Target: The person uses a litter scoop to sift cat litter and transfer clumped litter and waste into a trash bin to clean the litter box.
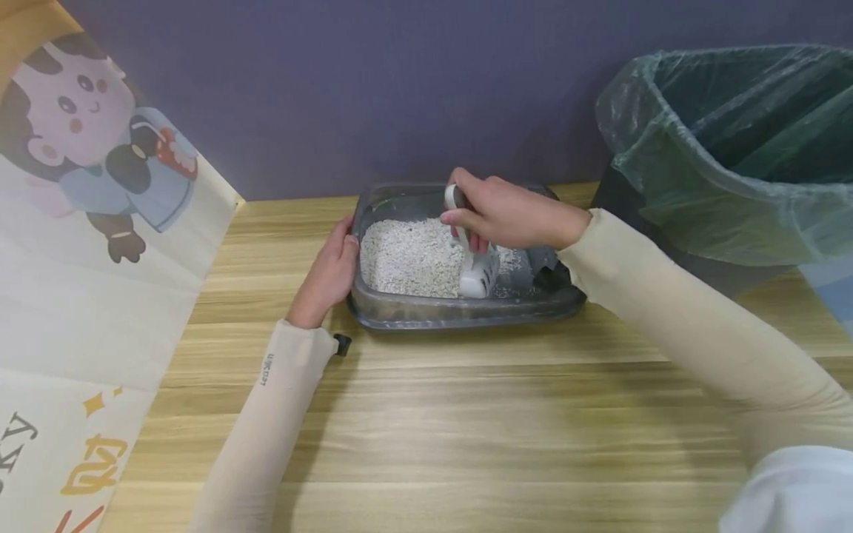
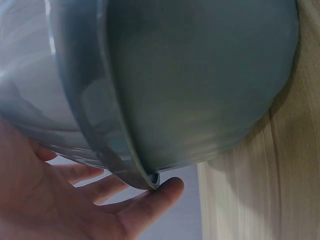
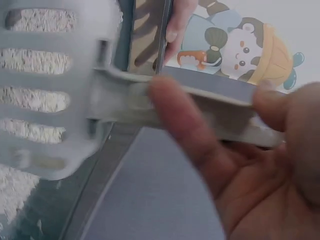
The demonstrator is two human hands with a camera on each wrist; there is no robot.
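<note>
A grey litter box (image 1: 426,309) with white granular litter (image 1: 409,259) stands on the wooden table. My left hand (image 1: 328,270) holds its left end at the rim; in the left wrist view, the fingers (image 2: 159,200) lie along the rim's edge. My right hand (image 1: 503,212) grips the handle of a white slotted litter scoop (image 1: 477,277) over the box's right half. Litter shows through the scoop's slots (image 3: 40,60) in the right wrist view. Whether the scoop touches the litter, I cannot tell.
To the right stands a dark bin with a translucent green liner (image 1: 726,200), close to my right forearm. A purple-grey wall (image 1: 400,89) rises behind the box. At left is a white printed panel (image 1: 80,296) with a cartoon figure. Bare wooden tabletop (image 1: 466,429) lies in front.
</note>
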